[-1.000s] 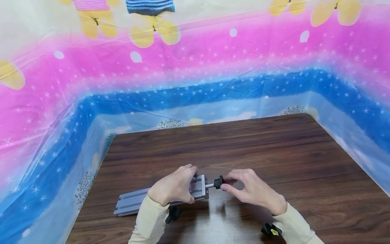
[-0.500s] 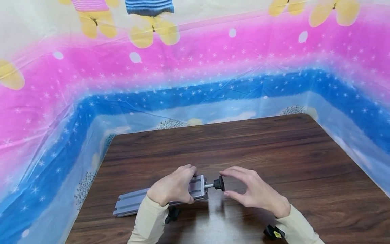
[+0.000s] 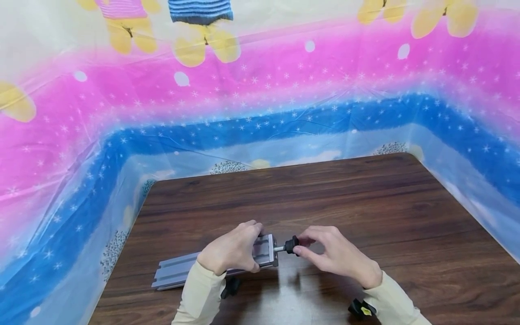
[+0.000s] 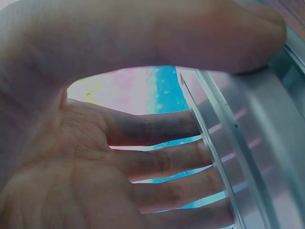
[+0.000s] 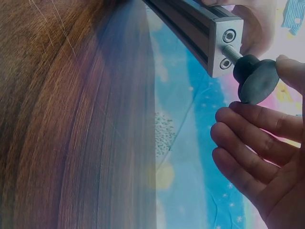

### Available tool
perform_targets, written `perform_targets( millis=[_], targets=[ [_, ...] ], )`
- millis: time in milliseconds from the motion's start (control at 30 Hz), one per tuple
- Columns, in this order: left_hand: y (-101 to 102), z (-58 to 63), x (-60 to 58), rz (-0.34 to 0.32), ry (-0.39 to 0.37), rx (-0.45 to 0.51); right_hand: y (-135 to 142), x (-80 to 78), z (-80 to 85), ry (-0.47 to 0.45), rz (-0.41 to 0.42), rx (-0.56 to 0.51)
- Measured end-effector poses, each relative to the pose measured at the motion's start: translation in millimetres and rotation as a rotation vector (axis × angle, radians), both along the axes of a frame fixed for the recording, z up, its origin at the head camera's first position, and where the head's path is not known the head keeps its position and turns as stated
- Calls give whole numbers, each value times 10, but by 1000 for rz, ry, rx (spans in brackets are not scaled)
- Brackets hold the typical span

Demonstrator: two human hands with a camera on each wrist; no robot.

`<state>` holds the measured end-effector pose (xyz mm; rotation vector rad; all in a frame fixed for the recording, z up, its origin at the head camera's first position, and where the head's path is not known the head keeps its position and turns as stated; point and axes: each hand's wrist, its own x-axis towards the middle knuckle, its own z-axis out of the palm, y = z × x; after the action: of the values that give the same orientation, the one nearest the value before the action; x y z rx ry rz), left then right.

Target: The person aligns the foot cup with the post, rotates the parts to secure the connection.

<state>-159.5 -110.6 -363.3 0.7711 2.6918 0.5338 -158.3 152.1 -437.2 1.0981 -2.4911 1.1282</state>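
My left hand point(image 3: 229, 248) grips a grey aluminium profile point(image 3: 174, 271) near its right end, the thumb on the near side and the fingers on the far side. Grooves run along the profile point(image 4: 259, 124) in the left wrist view. A black levelling foot point(image 3: 290, 245) with a round base stands out from the end plate point(image 5: 217, 50) on a threaded stud point(image 5: 232, 54). My right hand point(image 3: 335, 253) pinches the rim of that foot between thumb and fingers. In the right wrist view, two screw heads show on the plate, above and below the stud.
A dark wood-grain table point(image 3: 325, 194) lies under the work. Behind it hangs a pink and blue printed cloth point(image 3: 260, 99), close to the table's back and side edges. A black device with a yellow mark point(image 3: 361, 309) sits at my right sleeve.
Half a second ago my right thumb and fingers were spread apart around the foot; now they have closed on its rim again. My left hand and the profile stay nearly where they were.
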Motion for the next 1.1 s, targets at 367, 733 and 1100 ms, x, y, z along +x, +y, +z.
perform_targets(
  millis=[367,733,1100],
  targets=[
    [-2,-1,-10,-7,-2,11,81,5,22,19,-37,15],
    [10,-8,-15,-7,-3,11,74,-7,15,131,84,-30],
    [6,6,14,-3,-22,26,19,-16,-35,67,40,-58]
  ],
)
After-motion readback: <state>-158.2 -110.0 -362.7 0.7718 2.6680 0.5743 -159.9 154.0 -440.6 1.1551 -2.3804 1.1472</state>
